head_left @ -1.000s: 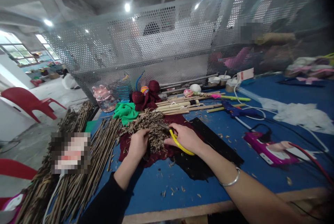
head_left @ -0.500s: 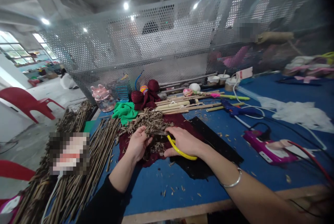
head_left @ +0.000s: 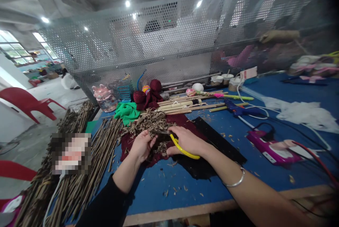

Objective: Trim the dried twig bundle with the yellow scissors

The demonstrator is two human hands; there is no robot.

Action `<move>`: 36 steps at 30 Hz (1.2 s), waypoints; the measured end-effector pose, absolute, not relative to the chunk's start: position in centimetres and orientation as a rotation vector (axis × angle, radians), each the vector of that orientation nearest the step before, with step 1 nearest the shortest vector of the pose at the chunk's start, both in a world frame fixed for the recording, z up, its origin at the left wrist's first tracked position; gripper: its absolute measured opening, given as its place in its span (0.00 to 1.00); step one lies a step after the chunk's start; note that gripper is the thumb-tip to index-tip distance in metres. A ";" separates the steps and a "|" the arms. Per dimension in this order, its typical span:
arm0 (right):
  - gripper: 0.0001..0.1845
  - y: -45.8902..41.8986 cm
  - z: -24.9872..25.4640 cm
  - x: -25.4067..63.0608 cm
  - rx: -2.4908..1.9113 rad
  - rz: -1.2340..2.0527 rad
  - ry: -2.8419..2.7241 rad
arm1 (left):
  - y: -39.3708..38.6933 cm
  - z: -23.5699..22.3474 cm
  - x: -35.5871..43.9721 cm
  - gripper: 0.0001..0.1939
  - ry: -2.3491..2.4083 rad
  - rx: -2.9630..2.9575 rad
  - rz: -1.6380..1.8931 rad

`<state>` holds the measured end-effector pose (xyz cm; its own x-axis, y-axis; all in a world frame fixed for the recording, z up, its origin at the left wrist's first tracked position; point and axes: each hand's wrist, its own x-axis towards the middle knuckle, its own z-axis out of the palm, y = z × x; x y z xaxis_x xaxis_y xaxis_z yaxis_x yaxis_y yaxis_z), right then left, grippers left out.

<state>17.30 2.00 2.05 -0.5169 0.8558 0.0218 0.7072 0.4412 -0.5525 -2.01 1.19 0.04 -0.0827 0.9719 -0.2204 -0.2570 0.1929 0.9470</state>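
My right hand (head_left: 185, 142) is closed on a pair of scissors (head_left: 182, 151) with yellow handles. Their dark blades point left, towards the fingertips of my left hand (head_left: 142, 145). The fingers of that hand are pinched together over a bit of dried plant, mostly hidden by the fingers. Both hands work just in front of a heap of dried, cut plant pieces (head_left: 150, 121). Under the heap lies a dark red cloth (head_left: 185, 121), and a black cloth (head_left: 219, 142) spreads to the right beneath my right hand.
Long dried stalks (head_left: 92, 163) lie in bundles on the left. Behind the heap are a green cloth (head_left: 127, 111), wooden sticks (head_left: 182, 105) and a pink jar (head_left: 104, 98). A blue glue gun (head_left: 238, 109) and a purple power strip (head_left: 272, 149) with cables lie on the right.
Both hands stay nearly in place over the heap. The scissor blades have shifted slightly up and closer to my left fingertips.
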 end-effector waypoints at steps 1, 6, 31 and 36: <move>0.47 2.0 2.2 17.3 -1.352 0.714 -2.399 | 1.2 0.2 -2.2 0.06 1.167 0.778 1.234; 0.45 1.7 2.5 16.9 -1.328 0.711 -2.406 | 0.9 0.6 -2.4 0.12 1.075 0.754 1.078; 0.28 1.9 2.0 16.8 -1.548 0.365 -2.475 | 0.6 0.7 -2.3 0.12 1.147 0.666 1.145; 0.27 1.6 2.2 16.7 -1.542 0.495 -2.436 | 0.8 0.4 -2.5 0.14 1.174 0.669 1.191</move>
